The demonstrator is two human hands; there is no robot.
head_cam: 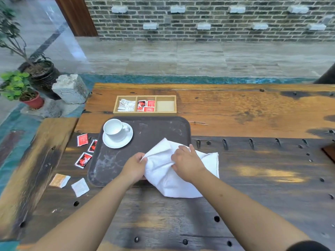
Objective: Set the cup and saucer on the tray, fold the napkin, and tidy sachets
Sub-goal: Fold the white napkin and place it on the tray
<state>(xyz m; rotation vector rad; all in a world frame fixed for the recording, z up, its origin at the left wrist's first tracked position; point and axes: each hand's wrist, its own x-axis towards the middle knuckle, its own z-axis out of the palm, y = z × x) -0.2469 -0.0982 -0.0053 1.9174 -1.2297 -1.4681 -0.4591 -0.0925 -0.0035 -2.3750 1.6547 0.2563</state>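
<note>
White napkin [181, 171] gripped by L hand [135, 166] and R hand [186, 163], frame centre, over brown tray [108, 160] lower-right corner; cup [115, 129] on saucer [117, 140], tray upper left.

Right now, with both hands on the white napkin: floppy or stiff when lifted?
Probably floppy: the napkin bunches into soft creases where the left hand and right hand pinch it. It drapes over the tray edge onto the table, so unsupported corners would likely sag. It looks like thick terry, so likely grippy, not slippery.

Wood table [235, 115] w/ tray [112, 163], sachet box [145, 112], loose sachets [83, 160].
</note>
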